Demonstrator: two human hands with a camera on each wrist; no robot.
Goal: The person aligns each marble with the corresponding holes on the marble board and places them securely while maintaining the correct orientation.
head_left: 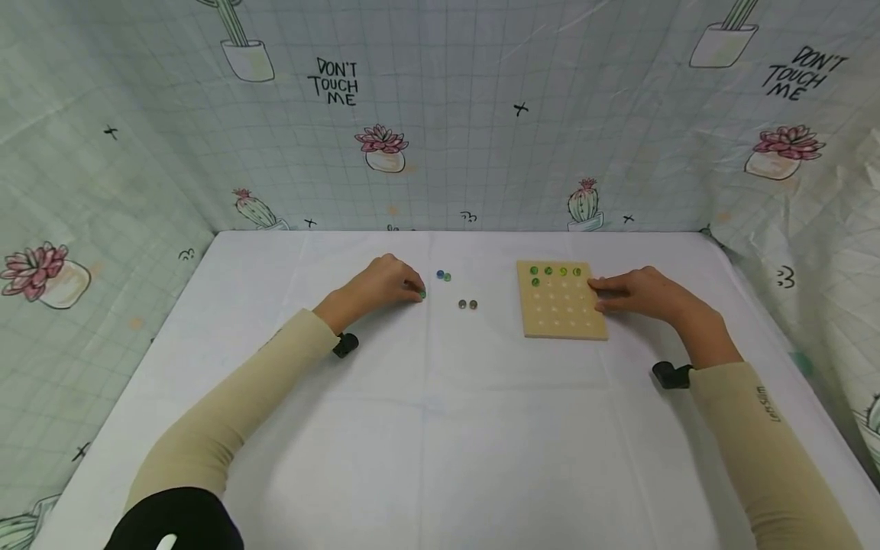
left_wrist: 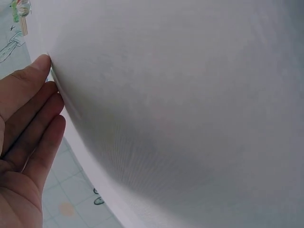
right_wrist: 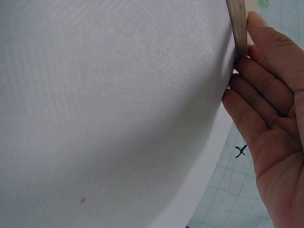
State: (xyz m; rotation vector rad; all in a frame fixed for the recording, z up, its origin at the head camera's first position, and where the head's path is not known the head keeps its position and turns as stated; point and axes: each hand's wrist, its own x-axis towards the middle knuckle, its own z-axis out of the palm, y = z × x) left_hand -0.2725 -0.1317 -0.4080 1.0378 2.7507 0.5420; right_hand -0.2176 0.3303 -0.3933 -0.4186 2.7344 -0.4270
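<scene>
One apparent pickup: toward the surface's (head_left: 481, 443) far edge, my left hand (head_left: 385, 284) pinches a marble (head_left: 423, 294), lifting due; my right hand (head_left: 641, 294) grips the board (head_left: 564, 331).

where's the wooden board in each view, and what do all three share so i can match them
Head: the wooden board lies right of centre, the right hand at its right edge.
Left wrist: the small tan strip near the top-left corner may be it, too small to be sure.
Right wrist: partly visible at the top, right of centre.
Shared landmark: the white tabletop.
</scene>
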